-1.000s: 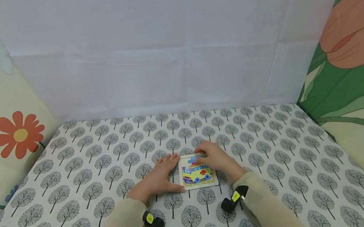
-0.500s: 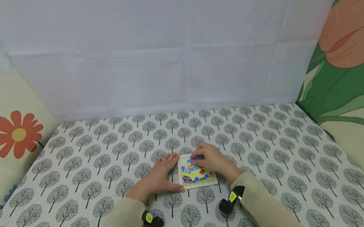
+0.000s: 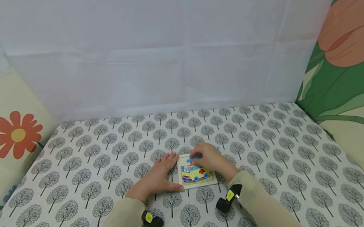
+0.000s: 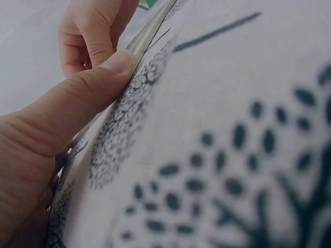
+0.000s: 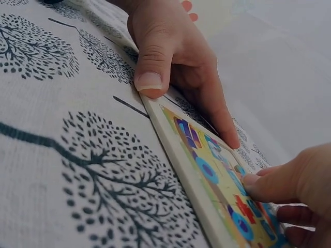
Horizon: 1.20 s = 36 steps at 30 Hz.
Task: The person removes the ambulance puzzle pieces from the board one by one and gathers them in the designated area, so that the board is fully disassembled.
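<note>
A small square jigsaw puzzle [image 3: 194, 175] in a pale frame lies on the cloth, picturing a yellow ambulance with a red cross and blue wheels. My left hand [image 3: 158, 176] spans its left side, thumb at the near corner and straight fingers at the far one. Over the puzzle's upper right, my right hand [image 3: 209, 157] has its thumb and fingers curled, pinching what looks like a puzzle piece, mostly hidden by the hand. A bit of blue [image 3: 218, 148] shows beyond its knuckles. In the right wrist view the right thumb [image 5: 253, 183] sits right at the puzzle's picture.
The tabletop wears a white cloth [image 3: 112, 201] printed with dark trees. A white sheet [image 3: 164, 58] hangs behind it. Flower-patterned panels [image 3: 353, 85] stand on both sides. A small black camera [image 3: 153, 224] hangs at each wrist.
My right hand has shifted slightly left over the puzzle and turned, its fingers curling more, and the blue bit has appeared beyond its knuckles. The left hand stays in place.
</note>
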### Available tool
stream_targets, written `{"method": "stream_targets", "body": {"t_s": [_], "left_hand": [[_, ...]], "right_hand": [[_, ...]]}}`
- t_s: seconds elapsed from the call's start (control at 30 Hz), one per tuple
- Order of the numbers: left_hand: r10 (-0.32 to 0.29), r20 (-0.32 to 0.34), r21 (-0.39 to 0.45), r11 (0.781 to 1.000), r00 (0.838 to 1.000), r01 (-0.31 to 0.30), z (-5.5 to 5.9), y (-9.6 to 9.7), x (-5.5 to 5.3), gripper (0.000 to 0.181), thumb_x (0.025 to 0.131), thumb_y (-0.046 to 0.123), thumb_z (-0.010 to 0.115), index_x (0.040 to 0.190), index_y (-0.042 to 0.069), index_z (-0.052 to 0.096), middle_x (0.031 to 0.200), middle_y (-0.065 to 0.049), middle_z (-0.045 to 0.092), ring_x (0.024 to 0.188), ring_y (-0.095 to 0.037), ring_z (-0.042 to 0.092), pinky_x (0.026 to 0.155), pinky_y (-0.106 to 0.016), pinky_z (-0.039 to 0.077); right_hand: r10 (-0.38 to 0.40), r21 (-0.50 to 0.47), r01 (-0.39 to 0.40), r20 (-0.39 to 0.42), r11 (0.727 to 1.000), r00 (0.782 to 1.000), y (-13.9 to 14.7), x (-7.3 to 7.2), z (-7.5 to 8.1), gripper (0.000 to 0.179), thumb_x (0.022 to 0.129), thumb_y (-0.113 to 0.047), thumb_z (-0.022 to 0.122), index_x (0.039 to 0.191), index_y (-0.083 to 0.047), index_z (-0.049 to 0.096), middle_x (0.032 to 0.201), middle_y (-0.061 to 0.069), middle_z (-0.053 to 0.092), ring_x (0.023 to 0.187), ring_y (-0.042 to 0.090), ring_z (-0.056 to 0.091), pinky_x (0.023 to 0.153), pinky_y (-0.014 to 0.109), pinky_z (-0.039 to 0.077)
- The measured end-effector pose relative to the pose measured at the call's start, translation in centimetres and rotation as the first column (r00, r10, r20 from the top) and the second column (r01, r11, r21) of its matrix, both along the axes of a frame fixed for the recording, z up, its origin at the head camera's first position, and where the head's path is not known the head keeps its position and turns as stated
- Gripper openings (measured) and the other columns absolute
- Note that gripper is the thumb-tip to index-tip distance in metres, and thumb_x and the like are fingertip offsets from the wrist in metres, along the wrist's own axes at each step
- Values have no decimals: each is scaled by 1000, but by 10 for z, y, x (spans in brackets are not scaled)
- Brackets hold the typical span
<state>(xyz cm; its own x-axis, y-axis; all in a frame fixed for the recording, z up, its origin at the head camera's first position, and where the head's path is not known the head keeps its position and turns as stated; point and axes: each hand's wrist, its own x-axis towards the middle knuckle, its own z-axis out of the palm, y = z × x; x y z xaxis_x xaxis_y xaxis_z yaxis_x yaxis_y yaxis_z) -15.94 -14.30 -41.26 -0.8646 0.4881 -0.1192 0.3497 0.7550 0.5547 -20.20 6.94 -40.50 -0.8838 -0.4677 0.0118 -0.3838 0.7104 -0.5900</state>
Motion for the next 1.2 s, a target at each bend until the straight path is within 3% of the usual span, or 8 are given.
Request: {"method": "stream_targets", "body": {"t_s": [0.27, 0.5, 0.9, 1.2], "left_hand": [[-2, 3, 2, 1000, 1000, 2, 0, 0, -1, 110, 65, 52, 77, 147, 4, 22, 154, -12, 17, 142, -33, 6, 115, -50, 1], [-11, -1, 10, 1000, 1000, 11, -2, -1, -2, 109, 66, 52, 77, 147, 3, 22, 154, -12, 17, 142, -33, 6, 115, -50, 0], [-8, 0, 12, 1000, 1000, 8, -3, 0, -1, 109, 66, 52, 77, 147, 4, 22, 154, -12, 17, 142, -33, 6, 115, -50, 0], [-2, -9, 6, 1000, 1000, 2, -2, 0, 0, 111, 64, 53, 77, 147, 4, 22, 154, -12, 17, 142, -33, 6, 115, -50, 0]], "right_hand": [[-34, -38, 34, 9, 999, 999, -1, 2, -1, 16, 81, -17, 72, 95, -14, 67, 96, 0, 59, 87, 15, 55, 79, 33, 48], [-72, -81, 78, 72, 994, 995, -1, 3, -1, 17, 80, -15, 72, 96, -14, 66, 96, -1, 58, 86, 14, 55, 77, 31, 48], [-22, -157, 37, 99, 987, 995, 5, -5, -6, 13, 82, -14, 70, 94, -14, 67, 90, -1, 60, 76, 12, 51, 68, 27, 46], [-73, -231, 136, 263, 964, 962, 5, -12, 1, 10, 86, -7, 63, 90, -12, 70, 87, 1, 63, 79, 14, 56, 72, 28, 49]]}}
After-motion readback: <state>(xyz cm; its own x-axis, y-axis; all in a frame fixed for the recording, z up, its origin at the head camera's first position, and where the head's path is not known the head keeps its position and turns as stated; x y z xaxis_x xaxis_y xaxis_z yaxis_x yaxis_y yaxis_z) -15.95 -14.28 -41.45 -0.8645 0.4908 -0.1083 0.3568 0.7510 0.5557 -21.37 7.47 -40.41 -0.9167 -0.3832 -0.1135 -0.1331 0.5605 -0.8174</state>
